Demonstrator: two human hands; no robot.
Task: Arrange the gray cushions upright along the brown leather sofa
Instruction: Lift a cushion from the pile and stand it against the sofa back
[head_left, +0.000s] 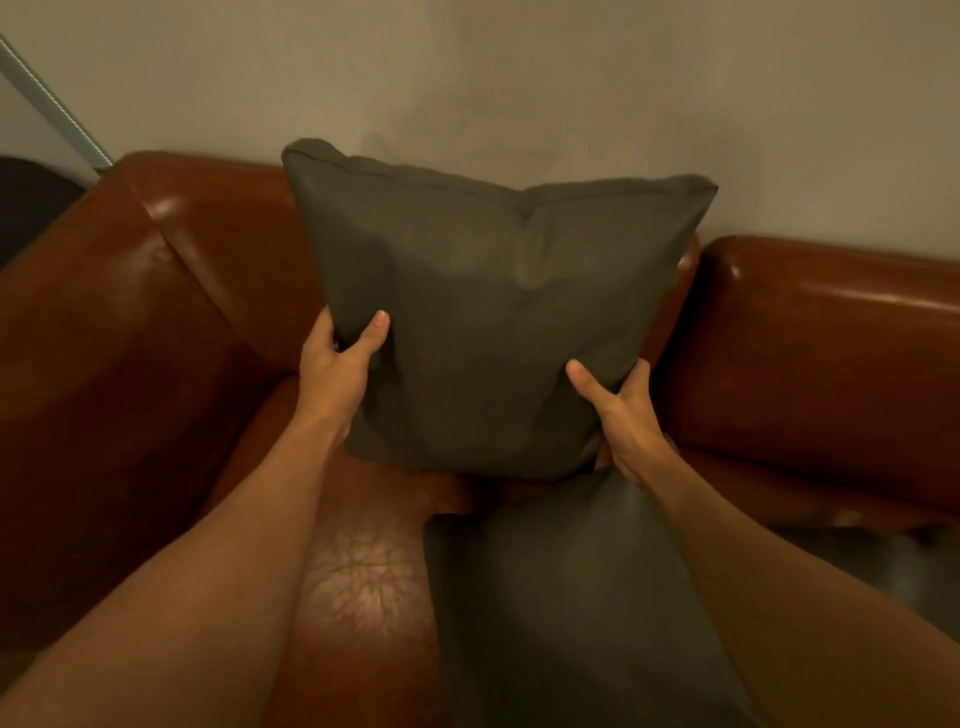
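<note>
A gray cushion (493, 312) stands upright in front of the backrest of the brown leather sofa (156, 322), near its left corner. My left hand (337, 369) grips the cushion's lower left edge, thumb on the front. My right hand (623, 415) grips its lower right corner, thumb on the front. The cushion's bottom edge hangs just above or at the seat; I cannot tell if it touches. A second gray cushion (561, 597) lies flat on the seat below, partly under my right forearm.
The sofa's left armrest (93, 415) rises at the left. The backrest continues to the right (831, 322). A plain wall (519, 78) stands behind. A metal pole (47, 98) leans at the far left. Floor (857, 566) shows at the right.
</note>
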